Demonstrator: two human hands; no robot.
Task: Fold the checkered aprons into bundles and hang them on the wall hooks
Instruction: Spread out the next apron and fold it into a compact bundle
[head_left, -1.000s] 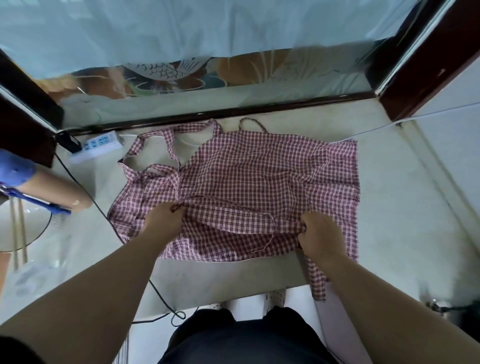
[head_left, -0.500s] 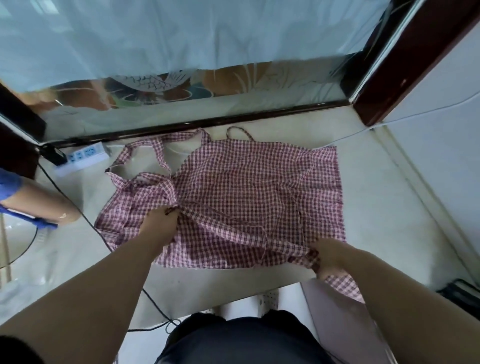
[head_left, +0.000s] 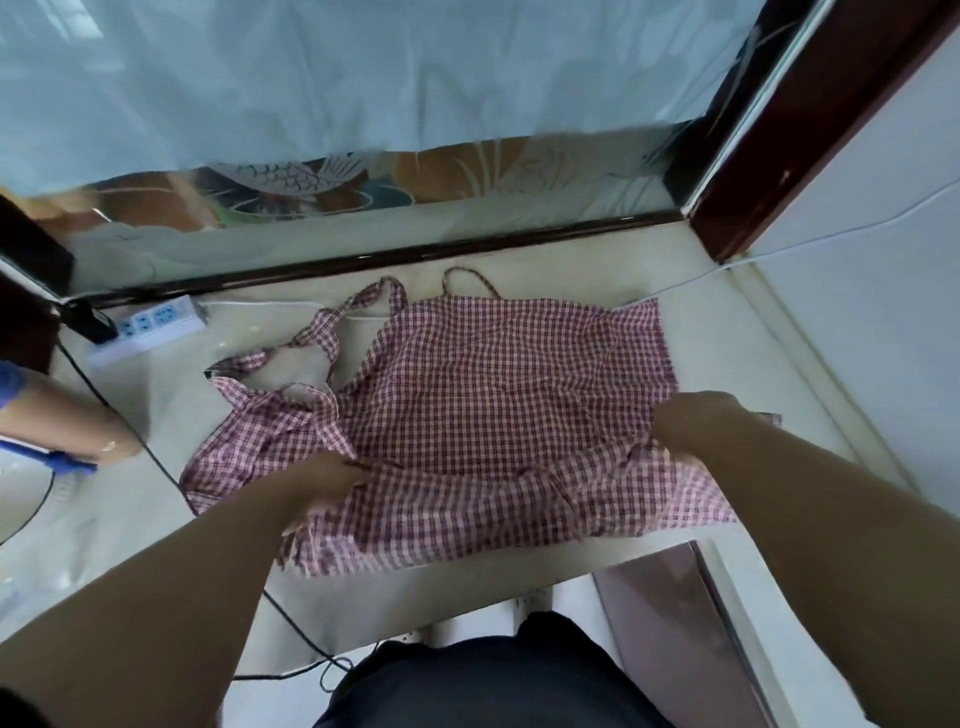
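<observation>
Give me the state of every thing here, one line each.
checkered apron: spread out on the counter, near edge bunched, not yet a bundle.
left hand: pinches a fold of the apron.
right hand: grips the apron's right edge.
power strip: lying on the counter, black plug at one end.

No text, label, brand or number is readable anywhere; the white power strip (head_left: 150, 327) on the bench (head_left: 130, 519) shows only blue sockets, no legible marking.
</observation>
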